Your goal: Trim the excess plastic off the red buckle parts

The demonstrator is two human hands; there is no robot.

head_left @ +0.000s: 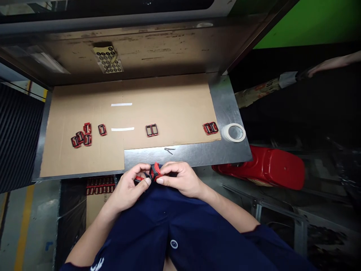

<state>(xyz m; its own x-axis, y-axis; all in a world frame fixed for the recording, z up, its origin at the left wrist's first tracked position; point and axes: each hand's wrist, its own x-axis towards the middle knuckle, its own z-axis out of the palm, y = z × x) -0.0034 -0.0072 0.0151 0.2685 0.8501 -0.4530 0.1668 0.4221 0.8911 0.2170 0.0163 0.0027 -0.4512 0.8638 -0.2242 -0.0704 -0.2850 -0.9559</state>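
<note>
Close to my body, just off the table's front edge, both hands hold a small red and black plastic frame part (155, 171). My left hand (132, 186) pinches its left side between thumb and fingers. On its right side, my right hand (180, 178) grips the red portion with thumb and forefinger. Fingers cover much of the part. Beyond the hands, small nippers (169, 150) lie on the bare metal strip. A pair of similar frames (152, 130) sits on the cardboard ahead, with another pair (210, 128) by its right edge.
Several red and black frames (87, 139) lie at left on the cardboard (175, 105). A tape roll (234, 132) stands at the right corner. A red stool (284, 169) is at right, below table height. More frames (100, 185) fill a box below. Another person's hand (321, 67) shows far right.
</note>
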